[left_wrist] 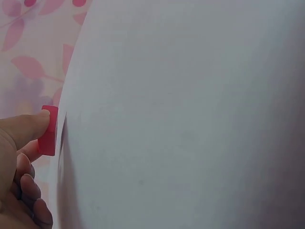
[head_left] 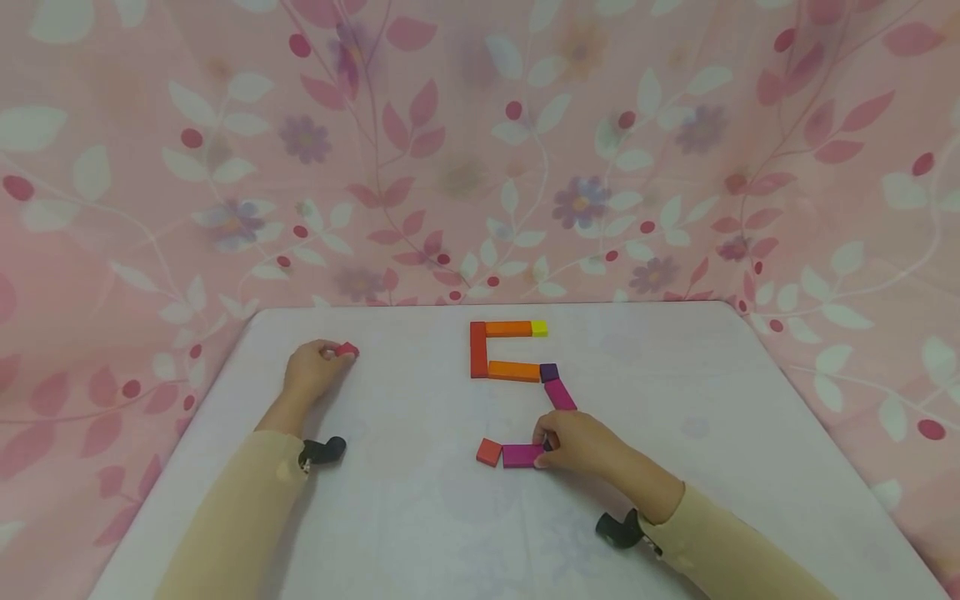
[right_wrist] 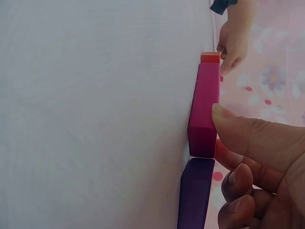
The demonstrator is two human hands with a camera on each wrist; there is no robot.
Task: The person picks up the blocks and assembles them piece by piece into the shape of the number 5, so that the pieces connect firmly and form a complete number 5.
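My left hand point(head_left: 311, 371) pinches a small red block point(left_wrist: 48, 131) between thumb and finger, at the left side of the white table. In the middle front, my right hand point(head_left: 588, 442) pinches the right end of a long magenta block point(head_left: 521, 456). A small orange-red block point(head_left: 489, 452) lies at that block's left end. A dark purple block point(right_wrist: 196, 193) lies end to end with the magenta one, mostly covered by my hand in the head view. Just beyond my right fingers lies a second magenta block point(head_left: 559, 395), slanted.
Farther back, a red block point(head_left: 478, 350) joins two orange blocks point(head_left: 510, 329) into an open bracket shape. A yellow cube point(head_left: 539, 328) ends the upper arm, a dark purple cube point(head_left: 549, 372) the lower. A floral cloth point(head_left: 465, 167) hangs behind the table.
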